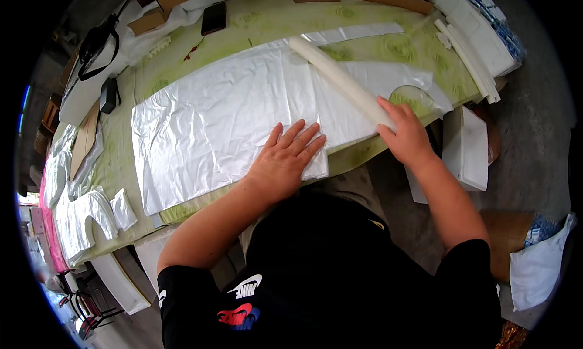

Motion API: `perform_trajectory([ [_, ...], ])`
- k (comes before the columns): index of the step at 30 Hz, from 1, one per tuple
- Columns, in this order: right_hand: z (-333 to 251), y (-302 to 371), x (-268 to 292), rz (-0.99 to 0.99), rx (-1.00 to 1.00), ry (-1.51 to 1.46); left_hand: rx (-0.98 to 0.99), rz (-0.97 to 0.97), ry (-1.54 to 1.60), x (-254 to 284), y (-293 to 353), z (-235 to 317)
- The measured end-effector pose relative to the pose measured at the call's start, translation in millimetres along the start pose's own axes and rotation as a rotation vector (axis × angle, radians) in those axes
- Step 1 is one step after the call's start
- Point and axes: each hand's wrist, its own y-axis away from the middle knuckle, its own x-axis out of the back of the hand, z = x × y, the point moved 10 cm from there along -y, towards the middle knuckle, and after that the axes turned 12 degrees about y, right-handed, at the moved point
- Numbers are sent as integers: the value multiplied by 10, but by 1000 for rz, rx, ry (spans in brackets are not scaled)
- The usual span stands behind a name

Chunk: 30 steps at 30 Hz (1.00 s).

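A large sheet of thin white plastic film, like a flattened bag, lies creased across the table. My left hand presses on its near right part, palm down with the fingers spread. In my right hand is the near end of a long off-white roller tube, thumb on one side and fingers on the other. The tube slants away to the far left over the film. Beyond it, at the right, the film shows a rounded cut-out with the tablecloth visible through it.
The green patterned tablecloth carries a dark phone at the back and more white bags at the left. Several white rolls lie at the right edge beside a white box. A white bin stands below the table.
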Motion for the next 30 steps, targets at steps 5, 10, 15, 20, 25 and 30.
perform_trajectory([
  [5, -92, 52, 82, 123, 93, 206, -5, 12, 26, -92, 145, 170],
  [10, -825, 381, 179, 228, 472, 161, -5, 125, 116, 75, 172, 224],
  [15, -1161, 436, -193, 24, 575, 0, 95, 56, 120, 181, 101, -173],
  [20, -1264, 257, -353, 90, 660, -54, 93, -15, 21, 136, 62, -132],
  [25, -1191, 167, -363, 81, 682, -138, 93, -14, 46, 122, 65, -112],
  [30, -1120, 85, -287, 51, 638, -339, 100, 83, 236, 244, 49, -142],
])
